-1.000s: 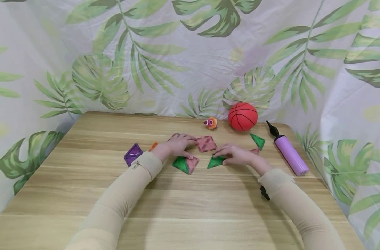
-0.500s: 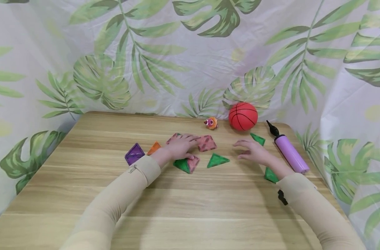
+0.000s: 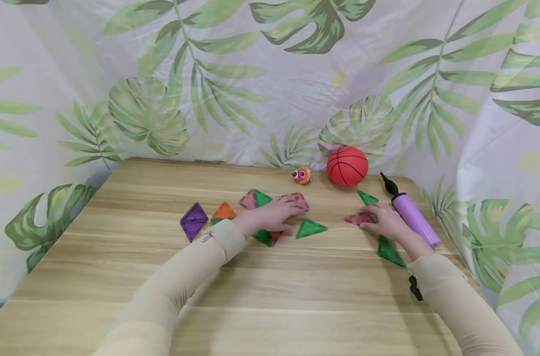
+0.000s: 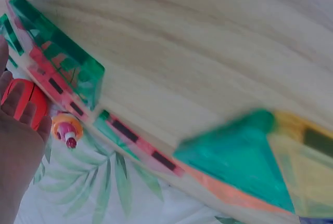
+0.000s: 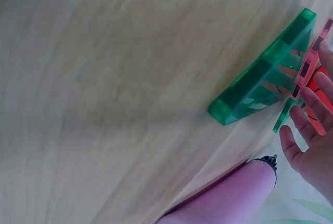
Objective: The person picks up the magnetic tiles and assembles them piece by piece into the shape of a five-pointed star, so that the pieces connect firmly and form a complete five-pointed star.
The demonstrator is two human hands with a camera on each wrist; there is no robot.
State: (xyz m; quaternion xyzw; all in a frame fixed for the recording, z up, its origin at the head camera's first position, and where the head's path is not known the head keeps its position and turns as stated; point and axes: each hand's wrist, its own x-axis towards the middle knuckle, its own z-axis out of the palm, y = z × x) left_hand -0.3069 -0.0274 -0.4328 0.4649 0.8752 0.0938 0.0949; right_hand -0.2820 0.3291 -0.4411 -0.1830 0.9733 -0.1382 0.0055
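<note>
The left hand (image 3: pixel 271 216) is held, fingers loosened, over a pink square (image 3: pixel 303 199); the right hand (image 3: pixel 384 220), fingers spread, is placed at a pink tile (image 3: pixel 354 218) near 2 green tiles (image 3: pixel 390 253).

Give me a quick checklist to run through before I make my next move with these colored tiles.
1. Right hand at the far-right pink tile: ok.
2. Firm grip on that tile: cannot tell.
3. All tiles joined together: not ok; the middle green triangle lies apart.
4. That triangle uncovered: ok, no hand over it.
5. Center tiles fully visible: not ok, the left hand partly hides them.
6. Red ball at the back, behind the tiles: ok.
</note>
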